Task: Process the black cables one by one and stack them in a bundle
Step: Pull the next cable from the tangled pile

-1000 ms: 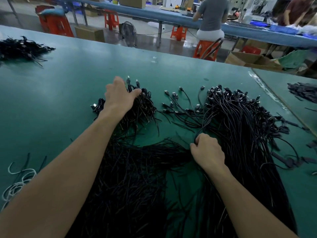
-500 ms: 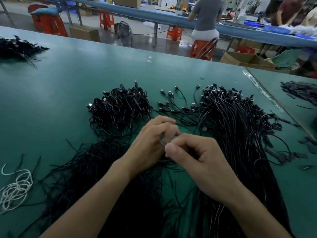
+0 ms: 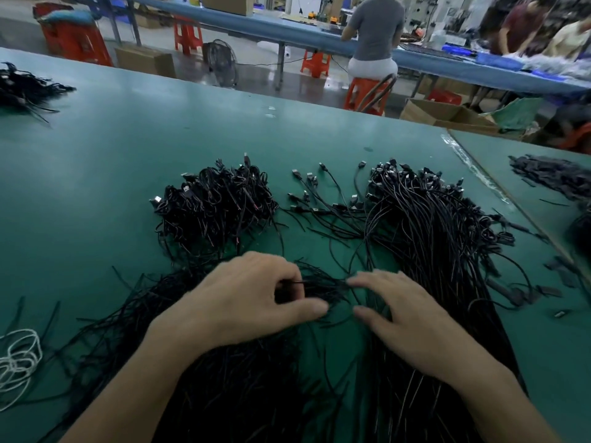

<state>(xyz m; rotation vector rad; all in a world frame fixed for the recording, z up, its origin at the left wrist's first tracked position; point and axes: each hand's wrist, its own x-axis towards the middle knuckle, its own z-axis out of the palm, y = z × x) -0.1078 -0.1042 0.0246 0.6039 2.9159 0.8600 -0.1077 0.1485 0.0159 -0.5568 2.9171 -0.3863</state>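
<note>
On the green table (image 3: 128, 148), low in the frame, your left hand (image 3: 246, 302) pinches some black cables (image 3: 321, 282) between thumb and fingers; your right hand (image 3: 412, 321) rests beside, fingers spread. Farther up, center-left, lies the bundle (image 3: 217, 203).

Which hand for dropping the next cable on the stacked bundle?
Left. The left hand pinches cable strands and sits just below the stacked bundle; the right hand lies open by the loose pile.
</note>
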